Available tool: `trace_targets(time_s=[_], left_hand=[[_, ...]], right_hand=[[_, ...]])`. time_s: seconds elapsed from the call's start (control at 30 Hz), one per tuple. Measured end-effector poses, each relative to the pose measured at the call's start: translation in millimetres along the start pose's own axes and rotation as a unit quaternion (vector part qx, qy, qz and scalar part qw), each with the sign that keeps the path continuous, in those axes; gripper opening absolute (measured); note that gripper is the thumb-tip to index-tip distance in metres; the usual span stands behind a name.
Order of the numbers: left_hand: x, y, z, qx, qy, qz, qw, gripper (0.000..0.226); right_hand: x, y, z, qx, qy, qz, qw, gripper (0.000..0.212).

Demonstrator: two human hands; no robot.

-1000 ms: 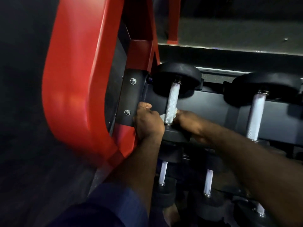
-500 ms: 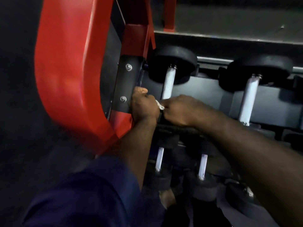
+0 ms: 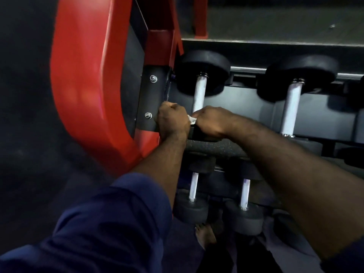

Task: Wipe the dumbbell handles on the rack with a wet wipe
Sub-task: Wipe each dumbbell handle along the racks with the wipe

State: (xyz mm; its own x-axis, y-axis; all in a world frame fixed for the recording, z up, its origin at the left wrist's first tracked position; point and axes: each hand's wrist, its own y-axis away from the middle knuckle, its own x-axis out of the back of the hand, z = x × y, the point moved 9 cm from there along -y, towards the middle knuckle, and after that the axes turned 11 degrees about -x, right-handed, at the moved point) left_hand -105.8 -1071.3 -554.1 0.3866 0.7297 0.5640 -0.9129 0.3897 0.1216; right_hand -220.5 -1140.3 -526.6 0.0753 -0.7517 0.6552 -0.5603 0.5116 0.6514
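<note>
Right grip point(image 3: 210, 123) still pinches wet wipe point(image 3: 192, 119) at handle point(image 3: 199, 95); left grip point(image 3: 173, 121) stays curled, contents hidden.

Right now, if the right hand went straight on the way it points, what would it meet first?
Probably the left hand, close beside it, with only the wipe between them; depth is unclear.

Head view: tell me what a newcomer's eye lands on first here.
The big red rack frame curving down the left stands out first. Next, at centre, the left hand and right hand meet, curled, at the near end of the leftmost dumbbell handle, with a scrap of white wet wipe showing between them.
</note>
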Motion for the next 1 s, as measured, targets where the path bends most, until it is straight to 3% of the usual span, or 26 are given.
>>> trace_targets(time_s=[0.17,0.27,0.43,0.57,0.73,1.0], left_hand=[[-7.1,8.2,3.8,-0.024,-0.054,-0.003,0.998,0.026],[-5.0,8.8,4.8,-0.02,-0.067,0.001,0.998,0.026],[-5.2,9.0,1.9,-0.028,-0.072,0.012,0.997,0.024],[-6.1,6.8,1.3,-0.03,-0.072,0.01,0.997,0.024],[-9.7,5.5,-0.2,-0.033,-0.08,-0.002,0.996,0.023],[-8.9,4.7,2.7,-0.04,-0.096,-0.003,0.995,0.022]], right_hand=[[7.6,0.9,23.0,-0.025,0.002,0.029,0.999,0.024],[8.9,-1.0,22.4,-0.048,-0.025,0.058,0.997,0.052],[13.2,-0.4,45.0,-0.09,-0.086,0.131,0.984,0.072],[2.6,-7.1,51.5,-0.102,-0.056,0.121,0.986,0.043],[1.5,-23.0,48.9,-0.089,-0.009,0.041,0.995,0.029],[-13.7,-34.2,64.7,-0.109,-0.233,0.022,0.966,0.02]])
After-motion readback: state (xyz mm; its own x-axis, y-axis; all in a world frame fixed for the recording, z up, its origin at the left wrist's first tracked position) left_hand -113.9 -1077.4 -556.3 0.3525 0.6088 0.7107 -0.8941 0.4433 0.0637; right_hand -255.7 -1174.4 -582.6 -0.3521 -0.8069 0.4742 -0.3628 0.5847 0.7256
